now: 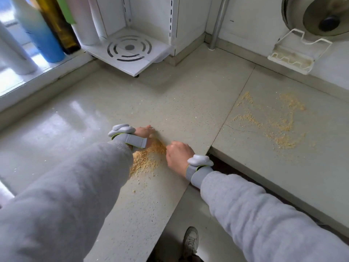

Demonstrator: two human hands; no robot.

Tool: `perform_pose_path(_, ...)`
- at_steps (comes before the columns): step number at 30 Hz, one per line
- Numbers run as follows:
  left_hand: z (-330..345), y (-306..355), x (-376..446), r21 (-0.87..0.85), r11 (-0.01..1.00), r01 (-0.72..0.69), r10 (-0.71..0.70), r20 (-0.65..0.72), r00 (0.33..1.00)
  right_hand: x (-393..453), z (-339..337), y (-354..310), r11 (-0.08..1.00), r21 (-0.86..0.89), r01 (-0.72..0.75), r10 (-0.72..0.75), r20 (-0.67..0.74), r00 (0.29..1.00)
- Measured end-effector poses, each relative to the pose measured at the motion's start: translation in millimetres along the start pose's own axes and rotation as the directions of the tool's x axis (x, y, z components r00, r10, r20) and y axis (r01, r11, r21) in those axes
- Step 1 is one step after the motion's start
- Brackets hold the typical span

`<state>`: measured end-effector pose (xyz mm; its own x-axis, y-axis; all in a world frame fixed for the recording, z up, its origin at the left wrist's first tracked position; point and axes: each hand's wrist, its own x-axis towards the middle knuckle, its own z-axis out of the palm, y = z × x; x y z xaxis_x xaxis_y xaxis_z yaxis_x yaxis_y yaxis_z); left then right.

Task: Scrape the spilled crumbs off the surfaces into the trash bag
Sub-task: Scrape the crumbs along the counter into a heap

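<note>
While both hands work the near pile, layout as follows:

counter: L-shaped speckled countertop [94, 110]; near slab runs toward the viewer, a second slab [283, 167] sits to the right across a dark gap.
sleeves: grey sweatshirt sleeves, a grey strap with a white sensor pod on each wrist.
far crumbs: scattered crumbs [279, 121] on the right slab, loose streaks and clumps, well apart from both hands.
near crumbs: crumb pile [147, 157] on the near slab, elongated; long axis runs from the fingers down-left toward the viewer and the left sleeve, thinning to stray bits at the near end.
left hand: left hand [144, 132] on edge at the far-left end of the pile, fingers extended against the counter, nothing held.
right hand: right hand [177, 154] just right of the pile, back up, fingers curled under; cannot tell whether they pinch anything.
pile vs hands: lies between the two hands, touching the left one, far tip at the right knuckles.
background: white rack [130, 50], bottles [45, 35], pot-lid holder [294, 55], shoe [190, 241] on the floor.
</note>
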<state>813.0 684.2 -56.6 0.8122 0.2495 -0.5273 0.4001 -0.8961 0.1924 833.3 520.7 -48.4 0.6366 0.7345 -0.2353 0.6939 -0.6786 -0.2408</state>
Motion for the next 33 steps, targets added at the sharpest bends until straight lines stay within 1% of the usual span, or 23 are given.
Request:
perform_pose_path(2,1.7,-5.0,-8.6,0.016,0.999,0.03,-0.029,-0.016,0.999,0.5,2.2,-3.3,1.0,0.002,-0.001,0.001,-0.017,1.0)
perform_pose_path(5,6.9,-20.5,-31.7,0.01,0.997,0.075,-0.074,-0.023,0.997,7.2,-1.6,1.6,0.999,0.021,-0.051,0.052,-0.105,0.993)
perform_pose_path(8,9.9,-29.4,-49.4,-0.033,0.996,0.077,-0.079,-0.06,0.995,21.6,-7.4,9.2,0.998,-0.02,-0.065,0.061,-0.169,0.984)
perform_pose_path(11,14.7,-31.8,-54.6,-0.028,0.997,0.074,-0.076,-0.087,0.993,41.9,-9.5,7.9,0.998,-0.06,-0.009,-0.003,-0.192,0.981)
perform_pose_path(15,21.1,-39.4,-54.4,-0.024,0.996,0.082,-0.084,-0.107,0.991,65.8,-8.1,-3.5,0.985,-0.162,0.064,-0.096,-0.198,0.976)
perform_pose_path(18,23.8,-42.5,-56.2,-0.061,0.995,0.083,-0.089,-0.108,0.99,77.0,-3.5,-5.7,0.97,-0.214,0.113,-0.149,-0.16,0.976)
perform_pose_path(22,26.4,-46.8,-57.8,-0.07,0.994,0.088,-0.094,-0.094,0.991,74.3,0.5,-6.7,0.922,-0.262,0.284,-0.312,-0.07,0.948)
perform_pose_path(24,23.5,-47.5,-58.0,-0.07,0.993,0.091,-0.096,-0.07,0.993,73.7,-5.3,-4.9,0.898,-0.283,0.335,-0.363,-0.048,0.931)
perform_pose_path(26,19.7,-47.4,-57.6,-0.084,0.992,0.096,-0.1,-0.049,0.994,80.6,-14.7,-3.9,0.901,-0.279,0.332,-0.362,-0.063,0.93)
perform_pose_path(28,19.2,-47.4,-57.7,-0.094,0.991,0.097,-0.102,-0.056,0.993,93.7,-19.5,-6.3,0.914,-0.246,0.324,-0.346,-0.054,0.937)
perform_pose_path(31,20.2,-47.3,-60.8,-0.103,0.99,0.094,-0.104,-0.098,0.99,104.7,-16.8,-17.6,0.908,-0.209,0.363,-0.368,0.019,0.93)
perform_pose_path(33,22.6,-47.4,-62.8,-0.123,0.986,0.117,-0.129,-0.102,0.986,107.2,-13.1,-21.8,0.888,-0.188,0.42,-0.412,0.083,0.907)
